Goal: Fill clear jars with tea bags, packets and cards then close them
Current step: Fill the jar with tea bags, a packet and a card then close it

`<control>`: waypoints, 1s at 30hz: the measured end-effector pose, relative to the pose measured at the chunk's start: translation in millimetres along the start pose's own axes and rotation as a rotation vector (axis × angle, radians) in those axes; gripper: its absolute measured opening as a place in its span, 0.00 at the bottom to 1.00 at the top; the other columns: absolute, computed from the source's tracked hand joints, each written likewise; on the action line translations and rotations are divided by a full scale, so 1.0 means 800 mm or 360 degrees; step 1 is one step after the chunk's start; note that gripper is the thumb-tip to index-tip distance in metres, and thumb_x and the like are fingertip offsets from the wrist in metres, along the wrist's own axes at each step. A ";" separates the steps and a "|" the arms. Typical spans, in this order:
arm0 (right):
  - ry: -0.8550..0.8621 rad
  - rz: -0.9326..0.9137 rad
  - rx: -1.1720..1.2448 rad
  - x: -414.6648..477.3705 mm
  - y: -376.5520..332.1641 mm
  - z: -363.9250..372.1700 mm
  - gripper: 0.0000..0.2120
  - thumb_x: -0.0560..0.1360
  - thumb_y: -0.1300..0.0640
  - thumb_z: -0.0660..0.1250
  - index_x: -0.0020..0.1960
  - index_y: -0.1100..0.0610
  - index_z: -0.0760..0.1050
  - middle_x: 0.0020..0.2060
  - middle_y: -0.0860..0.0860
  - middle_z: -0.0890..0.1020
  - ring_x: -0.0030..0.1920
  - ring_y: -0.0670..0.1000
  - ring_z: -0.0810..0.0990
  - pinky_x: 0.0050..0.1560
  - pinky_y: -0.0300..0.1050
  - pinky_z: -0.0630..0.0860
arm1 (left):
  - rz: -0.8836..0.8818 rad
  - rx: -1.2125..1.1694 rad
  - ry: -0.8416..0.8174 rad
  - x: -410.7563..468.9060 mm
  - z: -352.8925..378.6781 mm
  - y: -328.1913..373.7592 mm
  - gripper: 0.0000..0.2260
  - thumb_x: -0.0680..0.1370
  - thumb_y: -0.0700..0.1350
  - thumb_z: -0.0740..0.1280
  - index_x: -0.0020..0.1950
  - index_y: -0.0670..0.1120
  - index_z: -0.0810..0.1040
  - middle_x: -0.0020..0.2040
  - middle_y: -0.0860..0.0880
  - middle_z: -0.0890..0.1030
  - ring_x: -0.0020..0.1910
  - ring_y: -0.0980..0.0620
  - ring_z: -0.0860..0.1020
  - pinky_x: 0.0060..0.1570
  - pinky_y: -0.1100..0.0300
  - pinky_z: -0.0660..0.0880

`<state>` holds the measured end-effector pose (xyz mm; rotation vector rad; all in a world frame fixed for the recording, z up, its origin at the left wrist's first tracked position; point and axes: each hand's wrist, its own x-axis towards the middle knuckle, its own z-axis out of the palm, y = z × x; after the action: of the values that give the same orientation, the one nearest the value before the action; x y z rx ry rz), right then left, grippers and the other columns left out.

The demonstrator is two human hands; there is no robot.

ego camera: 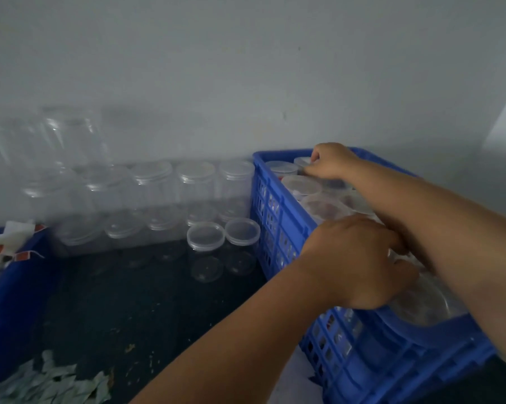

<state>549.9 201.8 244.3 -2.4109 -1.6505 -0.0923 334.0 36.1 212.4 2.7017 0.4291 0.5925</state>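
Note:
A blue slotted crate [278, 217] on the right holds several lidded clear jars [301, 185]. My right hand [332, 161] reaches to the crate's far end, fingers curled on the lid of a jar there. My left hand [359, 260] lies over jars at the crate's near end, fingers curled down on a large clear jar [426, 304]. Empty clear jars [151, 188] are stacked along the wall at the left. Two lidded jars [206, 237] stand beside the crate. Small white packets [50, 383] lie at the bottom left.
A second blue bin [10, 284] stands at the left edge with red-and-white tea bags [10, 243] in it. The dark tabletop [123, 301] between the bin and the crate carries scattered crumbs. A pale wall runs behind everything.

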 end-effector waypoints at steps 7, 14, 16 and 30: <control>0.0100 -0.0092 -0.0120 -0.023 0.000 -0.014 0.31 0.80 0.31 0.66 0.70 0.55 0.78 0.65 0.56 0.80 0.62 0.60 0.80 0.53 0.51 0.72 | -0.0063 -0.0061 -0.0010 0.000 -0.002 0.002 0.14 0.82 0.56 0.66 0.67 0.59 0.83 0.66 0.55 0.83 0.68 0.51 0.76 0.68 0.47 0.73; 0.0162 -0.0386 -0.0117 -0.133 -0.046 -0.082 0.24 0.79 0.31 0.67 0.63 0.48 0.80 0.58 0.49 0.80 0.59 0.55 0.80 0.59 0.52 0.77 | -0.0110 0.0013 -0.0123 -0.002 -0.011 0.009 0.17 0.82 0.57 0.65 0.71 0.59 0.80 0.70 0.53 0.81 0.73 0.51 0.73 0.67 0.48 0.72; 0.0198 -0.0439 0.0083 -0.191 -0.060 -0.099 0.21 0.77 0.29 0.67 0.56 0.44 0.81 0.53 0.41 0.83 0.54 0.48 0.81 0.57 0.50 0.79 | -0.0160 0.0000 -0.0177 -0.005 -0.015 0.014 0.17 0.82 0.56 0.64 0.70 0.59 0.79 0.67 0.55 0.81 0.70 0.53 0.75 0.65 0.50 0.74; 0.0350 -0.1034 0.1032 -0.452 -0.104 -0.081 0.08 0.83 0.42 0.69 0.55 0.44 0.84 0.43 0.42 0.85 0.47 0.47 0.86 0.43 0.38 0.80 | -0.0504 0.0027 0.0465 -0.177 -0.036 -0.016 0.15 0.81 0.57 0.60 0.65 0.55 0.76 0.59 0.58 0.78 0.64 0.54 0.75 0.67 0.51 0.74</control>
<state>344.6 -113.4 256.7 -1.3067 -1.9068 0.0666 195.2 3.9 183.2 2.4912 0.9191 0.8913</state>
